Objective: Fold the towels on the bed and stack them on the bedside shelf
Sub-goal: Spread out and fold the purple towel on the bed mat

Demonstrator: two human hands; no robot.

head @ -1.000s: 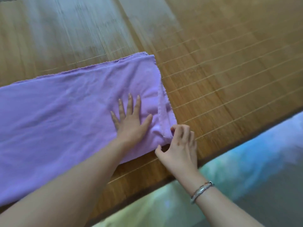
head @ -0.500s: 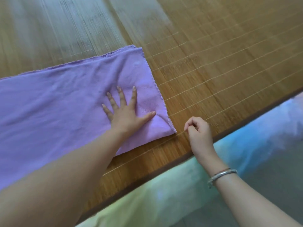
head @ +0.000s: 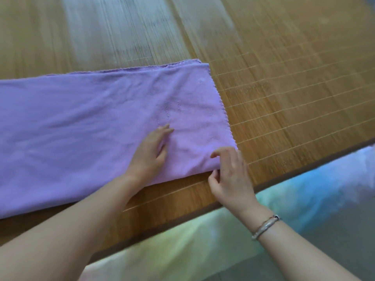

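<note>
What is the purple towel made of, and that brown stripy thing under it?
The purple towel looks like soft, fuzzy cloth, maybe microfibre: it is matte, wrinkles easily and has a wavy stitched edge. The brown mat looks like bamboo: thin, slightly shiny slats tied in rows by pale threads.

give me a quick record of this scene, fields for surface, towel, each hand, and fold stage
surface: bamboo mat on the bed
towel: purple towel, long folded strip lying flat, running off the left edge of view
left hand: fingers straight, resting on the towel
right hand: at the towel's near right corner, fingers curled; grip unclear
bracelet: on right wrist
fold stage: partly folded, not stacked
</note>
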